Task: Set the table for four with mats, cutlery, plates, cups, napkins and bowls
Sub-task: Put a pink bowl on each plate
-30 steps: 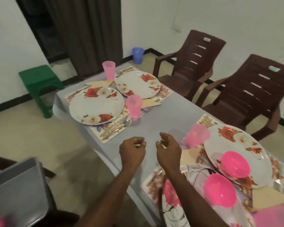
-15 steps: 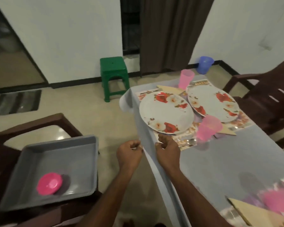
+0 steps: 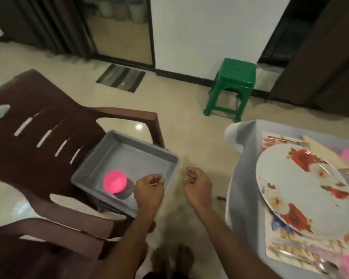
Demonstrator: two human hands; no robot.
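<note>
The flowered plate (image 3: 302, 190) and mat (image 3: 286, 246) run off the right edge, cutlery (image 3: 302, 258) there blurred.

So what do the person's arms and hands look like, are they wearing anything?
Both arms are bare up to where the picture ends: no sleeves show. The left hand and the right hand have no gloves, and I can see no rings, watch or bracelets. The picture is a bit blurry, so tiny things could be missed.

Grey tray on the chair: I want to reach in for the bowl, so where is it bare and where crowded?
The grey plastic tray is bare across its far half and right side. The upside-down pink plastic bowl occupies the near left corner; the left hand hovers over the near right rim.
</note>
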